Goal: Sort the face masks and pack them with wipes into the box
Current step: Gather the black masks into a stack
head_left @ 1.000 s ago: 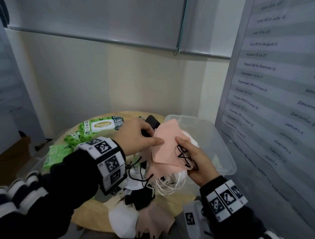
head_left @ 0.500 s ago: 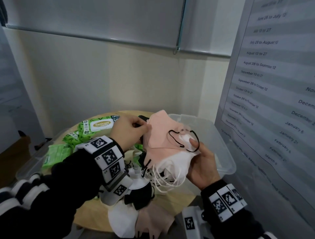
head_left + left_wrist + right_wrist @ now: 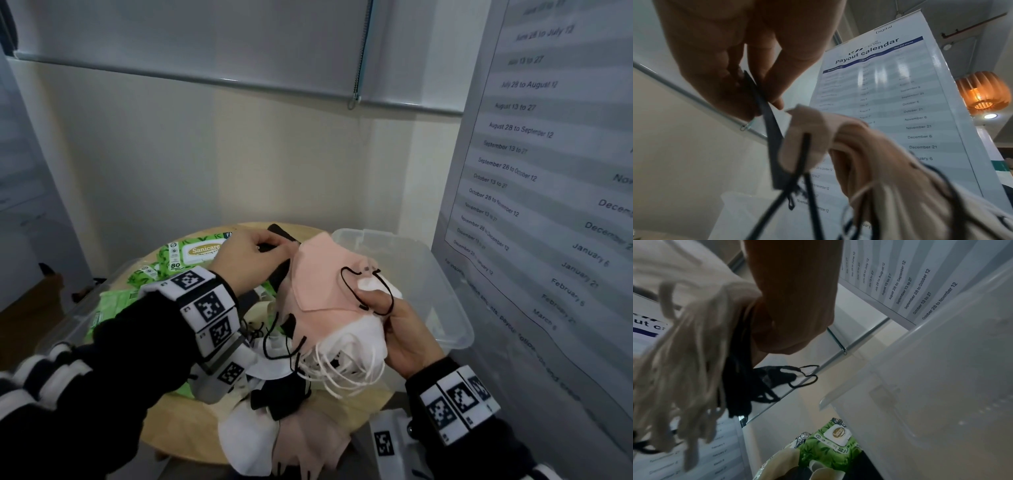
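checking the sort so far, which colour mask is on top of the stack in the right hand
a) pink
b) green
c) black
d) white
a: in the head view the pink mask lies on top of the stack that the right hand grips, with white masks beneath it, while the left hand pinches a black mask at the stack's far edge.

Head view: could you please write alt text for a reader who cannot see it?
The right hand holds a stack of pink and white face masks before a clear plastic box, while the left hand pinches a black mask.
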Demonstrator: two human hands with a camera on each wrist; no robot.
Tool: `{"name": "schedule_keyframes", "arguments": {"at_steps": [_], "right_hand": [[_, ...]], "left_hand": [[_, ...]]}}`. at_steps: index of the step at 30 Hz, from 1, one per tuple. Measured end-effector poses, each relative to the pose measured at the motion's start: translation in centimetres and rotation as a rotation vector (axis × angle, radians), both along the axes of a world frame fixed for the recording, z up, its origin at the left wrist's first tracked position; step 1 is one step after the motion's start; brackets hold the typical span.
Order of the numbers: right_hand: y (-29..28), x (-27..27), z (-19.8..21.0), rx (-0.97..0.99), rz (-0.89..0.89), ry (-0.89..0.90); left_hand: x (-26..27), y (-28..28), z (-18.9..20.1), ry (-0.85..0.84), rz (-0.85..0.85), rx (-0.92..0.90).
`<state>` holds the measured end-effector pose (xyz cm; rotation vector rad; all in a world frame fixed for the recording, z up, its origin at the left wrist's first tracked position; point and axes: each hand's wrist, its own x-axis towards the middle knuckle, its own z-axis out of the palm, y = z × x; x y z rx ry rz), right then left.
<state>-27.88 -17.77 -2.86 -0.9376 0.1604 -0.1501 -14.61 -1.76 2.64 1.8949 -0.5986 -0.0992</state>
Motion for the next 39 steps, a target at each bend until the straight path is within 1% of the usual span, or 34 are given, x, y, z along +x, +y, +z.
{"name": "schedule_keyframes", "arguments": {"at_steps": [2, 5, 9, 13, 15, 17, 23, 28, 33, 36, 37, 38, 39], "right_hand": [[0.2, 0.1, 0.3, -0.010, 0.008, 0.031], [0.7, 0.2, 1.0, 0.002, 0.011, 0.017], [0.9, 0.0, 1.6, 0.026, -0.002, -0.006], [0.7, -0.3, 1.6, 0.110, -0.072, -0.084], [1.0, -0.4, 1.5, 0.126, -0.029, -0.124], [1.2, -0.2, 1.2, 0.130, 0.044, -0.115], [1.4, 0.5, 0.8, 0.020, 0.031, -0.064], [1.0, 0.5, 0.6, -0.021, 0.057, -0.069], [0.8, 0.4, 0.4, -0.052, 0.081, -0.056], [0.7, 0.2, 0.6, -0.052, 0.080, -0.041], [0.2, 0.2, 0.5, -0.060, 0.065, -0.040], [0.2, 0.2, 0.8, -0.063, 0.013, -0.029], [-0.5, -0.3, 0.3, -0.071, 0.002, -0.058]], "left_hand": [[-0.3, 0.0, 0.1, 0.021, -0.043, 0.004], [-0.6, -0.3, -0.1, 0.014, -0.102, -0.029], [-0.4, -0.7, -0.6, 0.037, -0.014, -0.123], [0.0, -0.8, -0.8, 0.014, 0.086, -0.172], [0.3, -1.0, -1.0, 0.001, 0.135, -0.180], [0.4, -1.2, -1.4, 0.000, 0.150, -0.187], [0.2, -1.5, -1.7, -0.002, 0.134, -0.198], [0.4, -1.4, -1.0, 0.036, 0.140, -0.280], [0.7, -1.3, -0.6, 0.066, 0.199, -0.358], [1.8, -0.7, 0.4, 0.055, 0.261, -0.422], [2.2, -0.4, 0.9, 0.057, 0.267, -0.442], [2.6, 0.0, 1.5, 0.057, 0.258, -0.462], [3.0, 0.4, 2.0, 0.050, 0.242, -0.490]]}}
